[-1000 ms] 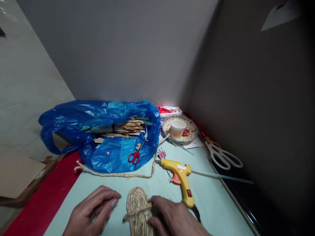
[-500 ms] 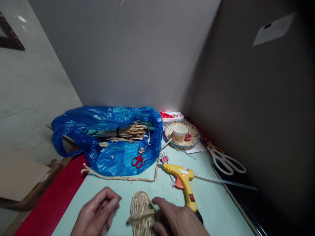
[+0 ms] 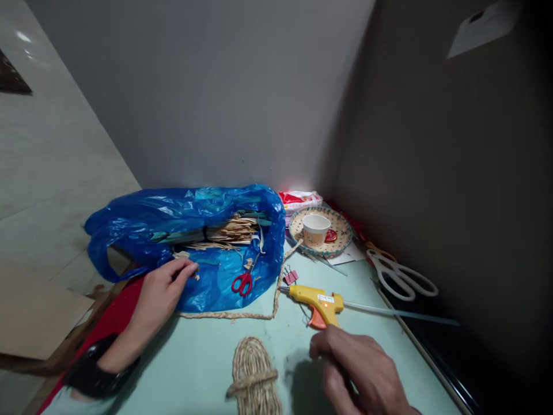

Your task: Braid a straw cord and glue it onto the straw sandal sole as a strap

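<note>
A woven straw sole, shaped like a slipper with a braided strap across it, lies on the table between my hands, touched by neither. My left hand is over the front left part of the blue plastic bag, thumb and fingers pinched together; whatever they hold, if anything, is too small to make out. Above the table at the right, my right hand is loosely curled with thumb and forefinger apart, nothing seen in it. It hides the handle of the yellow glue gun, whose clear glue stick pokes out behind.
Dried straw and red scissors lie on the bag. A braided cord runs along its front. Further back are a pink binder clip and a woven tray holding a paper cup. White-handled scissors lie right.
My left hand has moved forward and left, from beside the sole to over the bag. My right hand has left the sole and shifted right, toward the glue gun's handle.
</note>
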Motion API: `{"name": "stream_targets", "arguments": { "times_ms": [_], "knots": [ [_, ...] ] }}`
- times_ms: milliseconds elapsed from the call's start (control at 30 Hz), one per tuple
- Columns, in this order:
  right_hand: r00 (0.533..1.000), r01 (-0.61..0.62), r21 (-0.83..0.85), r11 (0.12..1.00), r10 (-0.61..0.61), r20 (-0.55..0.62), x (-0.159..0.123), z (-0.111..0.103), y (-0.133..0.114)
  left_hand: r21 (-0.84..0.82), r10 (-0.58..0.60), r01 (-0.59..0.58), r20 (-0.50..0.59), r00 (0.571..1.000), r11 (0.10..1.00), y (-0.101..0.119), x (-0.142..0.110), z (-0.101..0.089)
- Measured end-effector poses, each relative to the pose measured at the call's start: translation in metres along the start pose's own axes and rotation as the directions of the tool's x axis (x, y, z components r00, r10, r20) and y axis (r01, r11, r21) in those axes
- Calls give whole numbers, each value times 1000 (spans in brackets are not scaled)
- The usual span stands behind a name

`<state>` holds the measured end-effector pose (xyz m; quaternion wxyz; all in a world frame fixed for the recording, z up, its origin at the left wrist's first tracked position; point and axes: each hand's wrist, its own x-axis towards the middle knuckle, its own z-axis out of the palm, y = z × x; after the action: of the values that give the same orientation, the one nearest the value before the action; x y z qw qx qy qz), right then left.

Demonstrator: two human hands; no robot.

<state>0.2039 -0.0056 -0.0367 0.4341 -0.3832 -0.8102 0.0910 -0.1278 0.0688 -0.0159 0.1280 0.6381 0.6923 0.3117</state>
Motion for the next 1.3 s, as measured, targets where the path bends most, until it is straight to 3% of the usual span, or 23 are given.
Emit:
{"name": "stream_targets", "arguments": {
  "times_ms": [167, 367, 567, 800, 1067, 1300],
  "knots": [
    [988, -81, 1, 997, 81, -132, 15, -17, 6, 139, 167, -189, 154, 974, 972, -7, 24, 19],
    [961, -160, 101, 982, 179, -213, 23, -20, 15, 20, 372, -394, 286, 883, 919, 18, -6, 37],
    [956, -188, 173, 967, 220, -193, 24, -24, 18, -54, 453, -458, 292, 842, 887, 37, -37, 36],
    [887, -292, 180, 939, 336, -318, 32, -34, 44, -68, 502, -509, 321, 803, 858, 28, -51, 50],
    [931, -278, 113, 954, 296, -212, 32, -23, 44, 10, 493, -527, 339, 801, 850, 24, -43, 63],
    [964, -240, 75, 968, 246, -98, 28, -13, 47, 6, 400, -411, 220, 890, 912, 38, -41, 27]
  ]
}}
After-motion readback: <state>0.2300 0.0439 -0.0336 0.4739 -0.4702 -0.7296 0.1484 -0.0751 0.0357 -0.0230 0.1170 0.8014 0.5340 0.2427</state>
